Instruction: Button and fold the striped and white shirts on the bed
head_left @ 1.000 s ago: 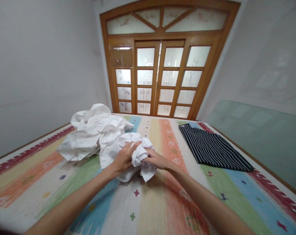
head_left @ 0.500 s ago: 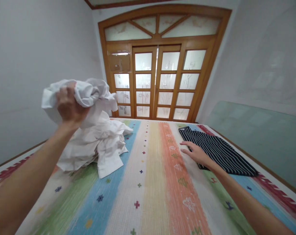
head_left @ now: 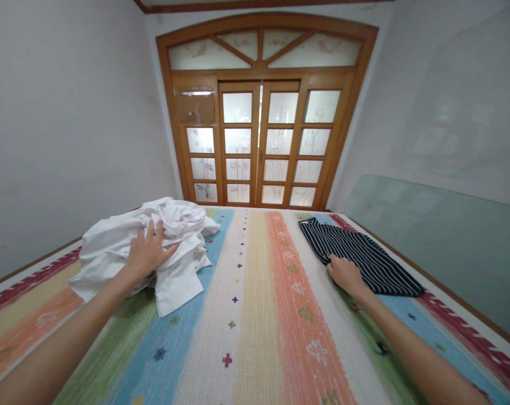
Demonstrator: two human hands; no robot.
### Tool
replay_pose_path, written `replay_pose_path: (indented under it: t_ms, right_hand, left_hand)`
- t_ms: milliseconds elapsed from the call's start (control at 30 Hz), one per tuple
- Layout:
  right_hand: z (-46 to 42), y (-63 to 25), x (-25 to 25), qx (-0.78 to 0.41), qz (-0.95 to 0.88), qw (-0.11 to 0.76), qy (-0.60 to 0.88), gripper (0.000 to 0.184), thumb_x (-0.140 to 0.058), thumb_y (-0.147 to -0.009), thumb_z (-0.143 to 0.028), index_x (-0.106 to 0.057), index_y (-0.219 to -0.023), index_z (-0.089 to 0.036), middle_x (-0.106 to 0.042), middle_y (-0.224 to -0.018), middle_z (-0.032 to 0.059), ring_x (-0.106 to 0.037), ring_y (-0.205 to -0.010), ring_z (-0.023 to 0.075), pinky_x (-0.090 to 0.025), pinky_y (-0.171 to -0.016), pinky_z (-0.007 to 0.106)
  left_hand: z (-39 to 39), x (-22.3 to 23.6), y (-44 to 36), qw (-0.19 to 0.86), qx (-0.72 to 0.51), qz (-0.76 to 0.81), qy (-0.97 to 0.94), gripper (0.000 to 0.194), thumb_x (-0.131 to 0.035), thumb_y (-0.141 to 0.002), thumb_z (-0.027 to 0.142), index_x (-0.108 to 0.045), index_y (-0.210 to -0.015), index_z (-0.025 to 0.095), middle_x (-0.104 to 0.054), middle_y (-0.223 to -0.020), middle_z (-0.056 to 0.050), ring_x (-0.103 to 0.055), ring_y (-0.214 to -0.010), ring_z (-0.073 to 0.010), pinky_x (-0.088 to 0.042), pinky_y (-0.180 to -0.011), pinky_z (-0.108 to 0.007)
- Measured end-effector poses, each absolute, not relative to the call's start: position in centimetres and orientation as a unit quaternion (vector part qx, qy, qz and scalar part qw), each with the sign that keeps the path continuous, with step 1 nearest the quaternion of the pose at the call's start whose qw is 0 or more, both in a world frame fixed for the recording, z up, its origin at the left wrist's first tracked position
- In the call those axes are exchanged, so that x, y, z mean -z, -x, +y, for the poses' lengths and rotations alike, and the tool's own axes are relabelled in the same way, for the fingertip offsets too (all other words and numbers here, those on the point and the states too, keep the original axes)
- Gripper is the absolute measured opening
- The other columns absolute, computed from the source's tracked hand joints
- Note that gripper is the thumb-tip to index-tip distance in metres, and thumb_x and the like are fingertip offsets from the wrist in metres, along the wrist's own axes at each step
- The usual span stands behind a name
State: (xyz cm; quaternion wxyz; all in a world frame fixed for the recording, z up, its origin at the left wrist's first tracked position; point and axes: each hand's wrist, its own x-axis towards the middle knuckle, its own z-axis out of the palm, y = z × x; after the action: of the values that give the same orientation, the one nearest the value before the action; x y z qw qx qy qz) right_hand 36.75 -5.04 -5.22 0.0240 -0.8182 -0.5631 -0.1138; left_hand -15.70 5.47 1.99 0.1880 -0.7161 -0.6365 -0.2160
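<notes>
On the left of the bed lies a crumpled heap of white clothes (head_left: 107,239), one flap hanging toward me. My left hand (head_left: 147,250) rests on top of it with fingers spread. To the right is a flat, folded black garment with white stripes (head_left: 373,256); its exact kind cannot be told. My right hand (head_left: 345,274) is at its near left edge, fingers curled closed on the border. The fingertips are partly hidden.
A striped, multicoloured bed sheet (head_left: 259,315) covers the bed. A pale green headboard-like panel (head_left: 441,230) runs along the right side. Wooden doors with glass panes (head_left: 257,146) stand beyond the far edge, between grey-white walls.
My left hand has lowered the white bundle onto the heap and opened. My right hand has moved from hovering with fingers extended to closing at the striped garment's edge.
</notes>
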Motion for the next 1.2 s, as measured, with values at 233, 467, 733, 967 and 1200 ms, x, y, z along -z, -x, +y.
replay_pose_path:
  t_ms: [233,467,733,967,1200]
  right_hand:
    - [-6.2,-30.8,5.1,0.101,-0.633,0.075,0.764,0.030,-0.039,-0.092,-0.020,-0.067,-0.102,-0.013,-0.073,-0.089,0.0158,-0.069,-0.084,0.0269,-0.044,-0.068,0.030]
    - [-10.8,-22.8,3.0,-0.071,-0.823,0.199,0.527,0.039,-0.045,-0.094,-0.035,-0.068,-0.067,-0.020,-0.068,-0.064,0.0016,-0.061,-0.060,0.0146,-0.039,-0.063,0.024]
    - [-5.5,-30.9,3.8,-0.022,-0.629,0.271,0.728,0.029,-0.059,-0.079,-0.018,-0.068,-0.106,-0.014,-0.070,-0.109,0.0128,-0.065,-0.100,0.0235,-0.046,-0.091,0.036]
    - [-1.9,-33.4,5.1,-0.111,-0.531,0.282,0.791,0.031,-0.067,-0.077,-0.031,-0.070,-0.101,-0.011,-0.073,-0.100,0.0134,-0.068,-0.092,0.0224,-0.051,-0.081,0.032]
    - [0.2,-32.2,4.8,-0.115,-0.516,0.252,0.811,0.027,-0.075,-0.067,-0.027,-0.072,-0.089,-0.012,-0.072,-0.093,0.0111,-0.066,-0.092,0.0245,-0.048,-0.080,0.032]
  left_hand:
    - [0.0,-0.3,10.8,0.182,0.374,-0.439,0.796,0.042,-0.052,-0.084,0.032,-0.052,-0.125,0.020,-0.047,-0.142,-0.015,-0.031,-0.138,-0.0363,-0.026,-0.110,-0.055]
    - [-2.0,5.5,2.0,-0.109,0.332,-0.391,0.851,0.039,-0.045,-0.092,0.039,-0.052,-0.124,0.018,-0.060,-0.126,-0.012,-0.054,-0.119,-0.0273,-0.041,-0.104,-0.048]
    - [0.2,7.2,-1.7,-0.107,0.194,-0.326,0.919,0.055,-0.048,-0.091,0.049,-0.050,-0.135,0.015,-0.039,-0.150,-0.016,-0.031,-0.141,-0.0310,-0.027,-0.115,-0.051]
    - [0.5,8.0,-1.1,-0.112,0.182,-0.319,0.923,0.059,-0.044,-0.093,0.053,-0.048,-0.137,0.015,-0.038,-0.151,-0.014,-0.032,-0.142,-0.0268,-0.024,-0.118,-0.046]
    - [0.6,8.1,-1.0,-0.128,0.193,-0.313,0.921,0.055,-0.045,-0.093,0.050,-0.049,-0.135,0.015,-0.040,-0.150,-0.014,-0.033,-0.141,-0.0271,-0.024,-0.117,-0.047]
